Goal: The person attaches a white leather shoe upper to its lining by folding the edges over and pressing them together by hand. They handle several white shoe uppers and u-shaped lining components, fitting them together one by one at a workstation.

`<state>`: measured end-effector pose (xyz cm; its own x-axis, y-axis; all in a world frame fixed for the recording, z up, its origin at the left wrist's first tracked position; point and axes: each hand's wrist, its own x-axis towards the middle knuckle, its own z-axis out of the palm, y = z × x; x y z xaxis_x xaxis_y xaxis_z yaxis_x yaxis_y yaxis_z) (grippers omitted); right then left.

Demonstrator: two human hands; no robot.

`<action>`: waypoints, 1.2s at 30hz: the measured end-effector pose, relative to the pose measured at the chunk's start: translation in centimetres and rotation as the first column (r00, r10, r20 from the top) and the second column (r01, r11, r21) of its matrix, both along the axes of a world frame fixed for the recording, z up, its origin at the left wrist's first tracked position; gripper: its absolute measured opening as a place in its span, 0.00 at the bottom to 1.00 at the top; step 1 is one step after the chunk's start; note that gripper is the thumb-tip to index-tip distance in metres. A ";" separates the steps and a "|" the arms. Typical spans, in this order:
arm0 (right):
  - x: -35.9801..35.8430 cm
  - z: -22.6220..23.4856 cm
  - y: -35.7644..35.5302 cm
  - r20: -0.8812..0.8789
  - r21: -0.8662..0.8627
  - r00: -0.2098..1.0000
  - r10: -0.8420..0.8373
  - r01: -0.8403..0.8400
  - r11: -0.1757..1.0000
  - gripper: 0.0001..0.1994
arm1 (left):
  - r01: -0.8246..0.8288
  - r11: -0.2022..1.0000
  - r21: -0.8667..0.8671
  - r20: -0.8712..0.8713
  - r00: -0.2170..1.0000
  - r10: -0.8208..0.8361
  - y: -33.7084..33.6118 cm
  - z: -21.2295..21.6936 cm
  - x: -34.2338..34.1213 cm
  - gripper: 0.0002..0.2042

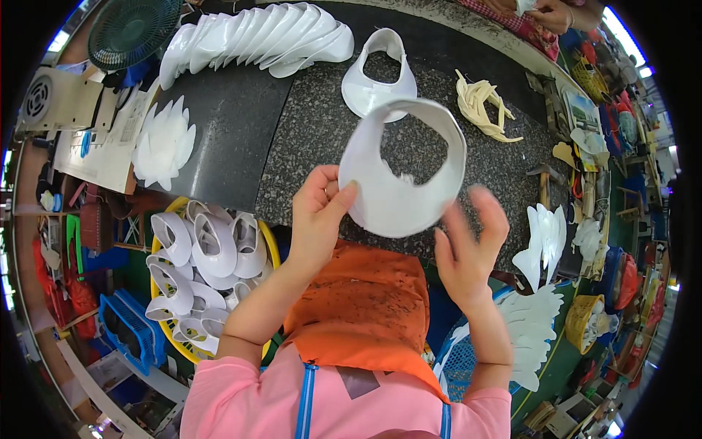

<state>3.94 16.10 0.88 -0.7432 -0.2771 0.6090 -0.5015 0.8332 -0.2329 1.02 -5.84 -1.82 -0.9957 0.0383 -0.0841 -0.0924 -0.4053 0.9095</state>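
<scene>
The left hand (316, 218) pinches the near-left edge of a white shoe upper (395, 208) between thumb and fingers, holding it up between the hands. The right hand (472, 252) is loosely open at the opposite edge, its fingers blurred; whether they touch is unclear.

Left of the left forearm, a round yellow basket (273, 250) is heaped with similar uppers (212, 252). Beneath the right forearm sits a blue mesh basket (461, 369), with scalloped white pieces (530, 333) at its right side. Farther right, a smaller yellow basket (576, 322) contains whitish items.

Beyond the hands stretches a speckled granite slab (307, 139), bearing another upper (373, 91) and cream strips (477, 102). A hammer (545, 189) lies right of the right hand. Past the left hand are nested uppers (256, 40) and a green fan (131, 33).
</scene>
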 end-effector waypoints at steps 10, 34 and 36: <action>-0.8 -1.5 -2.3 0.584 -0.800 0.689 0.431 0.397 0.449 0.16 | 0.081 0.985 0.154 0.008 0.997 -0.083 2.5 0.3 2.2 0.15; -0.6 -2.6 -2.4 0.454 -0.891 0.702 0.549 0.379 0.251 0.09 | 0.091 0.989 0.113 0.048 0.994 -0.097 3.6 0.4 2.5 0.22; -0.6 -2.3 -2.2 0.448 -0.894 0.704 0.551 0.359 0.268 0.09 | 0.077 0.992 0.099 0.064 0.994 -0.084 3.8 0.4 2.2 0.22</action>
<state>3.36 13.87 -1.46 -0.9958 -0.0031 -0.0912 0.0894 -0.2370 -0.9674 3.24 -2.07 -1.42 -0.9813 0.1290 -0.1431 -0.1881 -0.4795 0.8572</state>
